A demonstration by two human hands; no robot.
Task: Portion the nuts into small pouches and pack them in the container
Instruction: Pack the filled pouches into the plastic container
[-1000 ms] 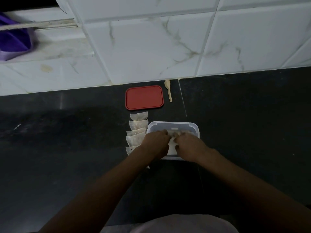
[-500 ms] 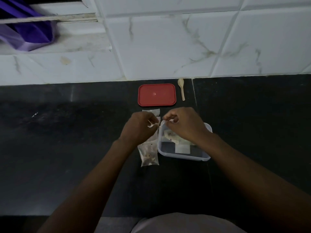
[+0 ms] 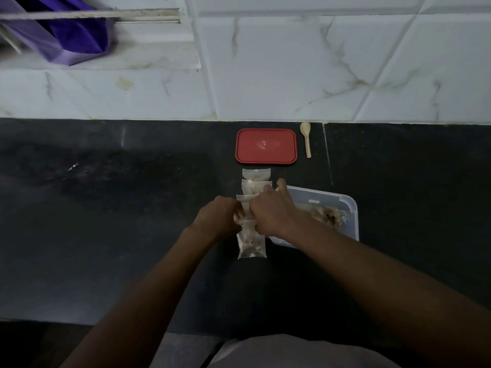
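Head view: at frame centre the left hand (image 3: 220, 217) and right hand (image 3: 273, 211) meet, both pinching the top of a pouch (image 3: 249, 232) just left of the container (image 3: 351, 208). If its seal is only half pressed, nuts (image 3: 251, 244) could spill on lifting.

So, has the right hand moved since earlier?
Yes, leftward. The right hand was over the container, right of the red lid; now it is at the pouch row straight below it.

We find open black countertop (image 3: 106, 235) at frame left and right; mid-frame, pouches (image 3: 256, 179), red lid (image 3: 265, 147) (spoon (image 3: 307, 144) beside it) and container (image 3: 351, 208) block passage.
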